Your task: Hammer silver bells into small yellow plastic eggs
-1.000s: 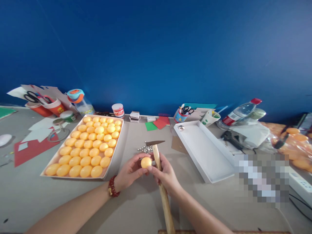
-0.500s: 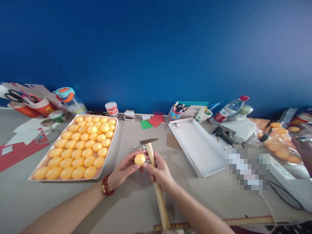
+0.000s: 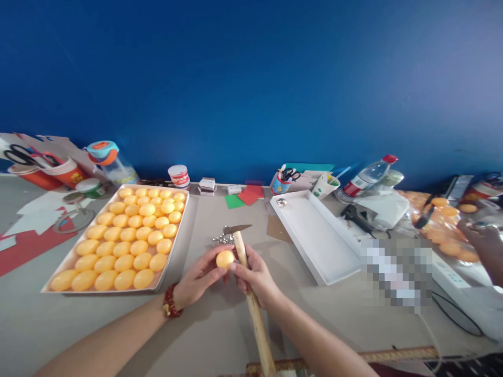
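My left hand (image 3: 202, 276) is closed around an orange table tennis ball (image 3: 225, 259), thumb in front and fingers behind. My right hand (image 3: 257, 277) is closed at the ball's right side, its thumb tip against the lower edge. What its fingertips pinch is hidden. A hammer with a pale wooden handle (image 3: 257, 324) lies lengthwise, the handle passing beneath my right hand. Its dark pointed head (image 3: 239, 229) is beyond my hands, beside a pile of small shiny silver pieces (image 3: 222, 239). To the left, a shallow box (image 3: 167, 269) holds rows of orange balls (image 3: 124, 263).
At right lies a white tray (image 3: 314, 235) with a silver object (image 3: 281, 202) in its far corner. Beyond are a pen cup (image 3: 280, 184), coloured paper (image 3: 250, 195), and a bottle (image 3: 365, 178). Another person's hand (image 3: 487, 246) is near a bag of orange balls (image 3: 451, 228).
My hands keep almost the same hold on the ball. The view has shifted slightly. At far right, the other person's hand has moved left towards the bag.
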Available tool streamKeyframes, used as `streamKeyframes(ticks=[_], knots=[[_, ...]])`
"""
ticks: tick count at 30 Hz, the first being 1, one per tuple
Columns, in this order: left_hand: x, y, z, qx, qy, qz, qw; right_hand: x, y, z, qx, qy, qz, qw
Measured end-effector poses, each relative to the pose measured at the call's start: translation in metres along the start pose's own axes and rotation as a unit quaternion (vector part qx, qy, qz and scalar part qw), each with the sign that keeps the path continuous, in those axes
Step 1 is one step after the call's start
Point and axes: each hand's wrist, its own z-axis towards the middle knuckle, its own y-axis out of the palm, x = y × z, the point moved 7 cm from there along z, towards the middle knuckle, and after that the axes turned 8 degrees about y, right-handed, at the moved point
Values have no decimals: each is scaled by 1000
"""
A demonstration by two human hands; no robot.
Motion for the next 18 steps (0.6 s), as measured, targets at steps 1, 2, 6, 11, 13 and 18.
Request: streamKeyframes(ticks=[1, 2, 6, 11, 13, 18], knots=[[0, 0, 0, 4, 8, -4, 1000, 0, -1, 0, 2, 2, 1, 1000], [0, 1, 0, 9, 17, -10, 1000, 0, -1, 0, 2, 2, 1, 1000], [-1, 0, 1, 26, 38, -29, 999, 1, -1, 1, -6, 4, 5, 1000], [-2, 0, 2, 25, 25, -33, 999, -1, 1, 2, -27, 1, 32, 999], [-2, 0, 2, 25, 23, -38, 999, -1, 1, 2, -25, -1, 32, 999], [-2, 0, 3, 27, 21, -42, 999, 1, -1, 3, -7, 11, 23, 1000]])
